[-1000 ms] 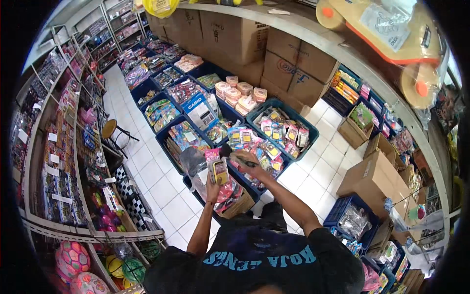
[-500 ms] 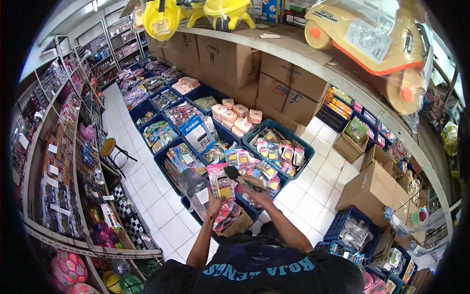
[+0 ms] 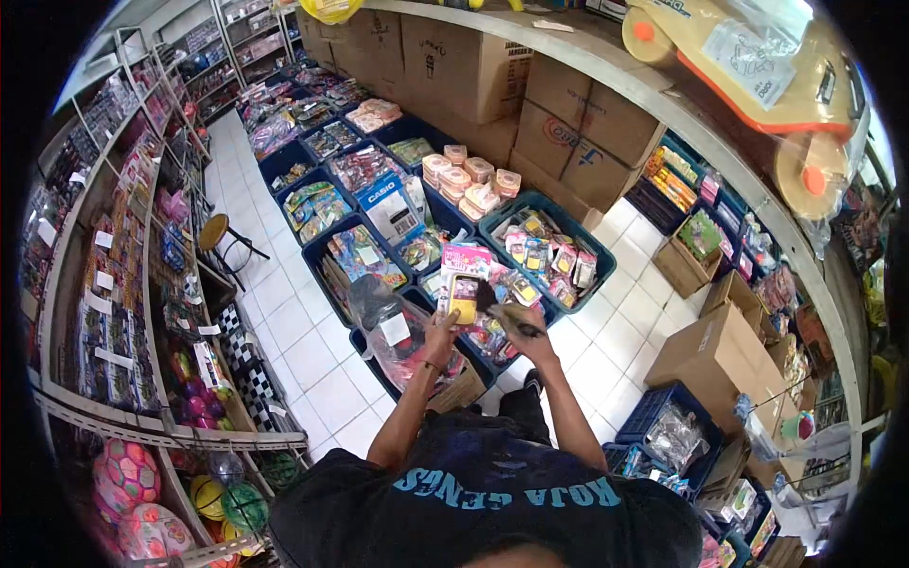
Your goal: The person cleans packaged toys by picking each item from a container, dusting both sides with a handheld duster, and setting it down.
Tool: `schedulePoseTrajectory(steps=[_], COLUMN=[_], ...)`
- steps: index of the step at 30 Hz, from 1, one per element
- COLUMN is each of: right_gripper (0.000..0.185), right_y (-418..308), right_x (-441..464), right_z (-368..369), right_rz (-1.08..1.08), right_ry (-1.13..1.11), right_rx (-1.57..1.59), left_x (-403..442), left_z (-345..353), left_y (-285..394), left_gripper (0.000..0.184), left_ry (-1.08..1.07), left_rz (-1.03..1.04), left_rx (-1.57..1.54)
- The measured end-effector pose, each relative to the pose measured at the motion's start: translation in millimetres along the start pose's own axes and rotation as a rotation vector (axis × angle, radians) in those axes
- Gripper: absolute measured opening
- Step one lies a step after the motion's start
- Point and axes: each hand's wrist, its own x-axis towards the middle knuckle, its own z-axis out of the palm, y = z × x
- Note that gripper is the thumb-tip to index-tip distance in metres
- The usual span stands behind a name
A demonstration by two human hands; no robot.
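My left hand (image 3: 442,339) grips the lower edge of a pink card pack (image 3: 465,284) with a yellow item in it. Just to its right, my right hand (image 3: 526,331) is closed on a brush (image 3: 502,308) whose dark bristles are at the pack's right side. Below the hands are a blue bin (image 3: 544,317) of similar packs and a bin holding a grey plastic bag (image 3: 377,308) and pink packs.
More blue bins (image 3: 327,275) of packaged goods run ahead, one with a CASIO box (image 3: 391,210). Large cartons (image 3: 578,142) stand behind them. Shelves (image 3: 142,284) line the left; an open carton (image 3: 715,364) and a dark blue crate (image 3: 677,417) are at the right.
The pack in my left hand has moved up and to the right. My right hand and the brush have also shifted right, and the bristles have dropped lower beside the pack.
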Motion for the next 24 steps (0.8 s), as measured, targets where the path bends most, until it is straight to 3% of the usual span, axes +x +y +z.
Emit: schedulePoseTrajectory(steps=[2, 4, 5, 6, 7, 8, 10, 12, 14, 15, 19, 22, 24], right_gripper=[0.023, 0.028, 0.030, 0.029, 0.027, 0.026, 0.033, 0.034, 0.033, 0.030, 0.035, 0.041, 0.038], right_y=[-8, -29, -21, -6, -13, -20, -8, -4, -12, -2, 2, 5, 1], right_x=[-16, 2, 8, 9, 16, 26, 37, 33, 24, 15, -2, 18, 35], right_z=[-1, -12, -15, -17, -19, -22, -28, -26, -26, -19, -9, 1, 11], right_rz=[0.372, 0.597, 0.428, 0.353, 0.321, 0.287, -0.015, -0.055, 0.026, 0.199, 0.518, 0.280, 0.399], right_ry=[-0.132, -0.313, -0.229, -0.200, -0.128, -0.056, 0.037, 0.006, -0.197, -0.301, -0.283, -0.018, -0.078], right_rx=[0.166, -0.237, -0.120, -0.291, -0.245, -0.201, -0.203, -0.154, -0.155, -0.205, -0.168, 0.042, 0.045], left_x=[5, 6, 5, 3, 8, 11, 2, -1, 13, 5, 16, 21, 13], left_z=[-3, -2, -2, -3, -11, -18, -8, -4, -21, -9, -28, -30, -22], left_y=[-6, -6, -5, -5, -10, -16, -2, -1, -11, -5, -18, -29, -22], left_gripper=[0.031, 0.044, 0.052, 0.059, 0.069, 0.068, 0.066, 0.051, 0.041, 0.030, 0.029, 0.029, 0.029], left_ry=[-0.011, 0.018, 0.032, 0.048, 0.042, 0.021, -0.019, -0.001, 0.037, 0.062, 0.067, 0.131, 0.144], left_rz=[-0.010, -0.008, -0.006, -0.005, -0.035, -0.021, 0.003, 0.007, -0.049, 0.004, 0.041, 0.181, 0.193], left_rx=[-0.027, -0.012, -0.004, 0.007, 0.024, 0.056, 0.118, 0.144, 0.240, 0.161, 0.281, 0.331, 0.413])
